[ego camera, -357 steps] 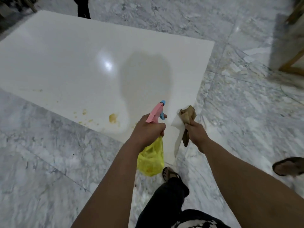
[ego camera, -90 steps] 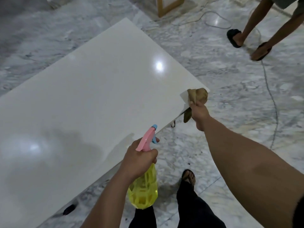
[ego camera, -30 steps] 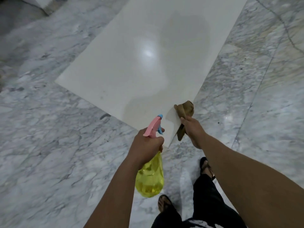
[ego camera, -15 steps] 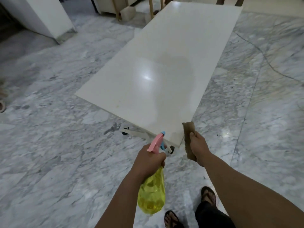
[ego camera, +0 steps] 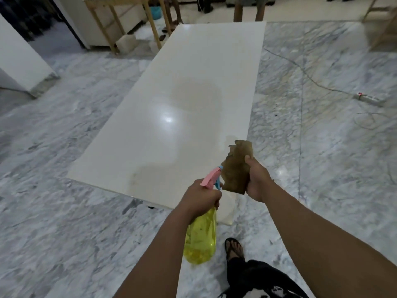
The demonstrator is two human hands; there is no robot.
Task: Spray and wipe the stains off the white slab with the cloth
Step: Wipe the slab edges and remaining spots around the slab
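My left hand (ego camera: 198, 198) grips the yellow spray bottle (ego camera: 202, 239) by its pink trigger head, and my right hand (ego camera: 256, 179) clutches the brown cloth (ego camera: 236, 166) just beside it, above the near corner of the white slab (ego camera: 182, 100). The slab stretches away over the grey marble floor (ego camera: 53, 222), towards a wooden table (ego camera: 120, 9) at the far end.

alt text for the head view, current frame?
Seen from above, a person's left hand grips a yellow spray bottle with a pink trigger while the right hand holds a brown cloth over the near end of a glossy white slab lying on a grey marble floor.
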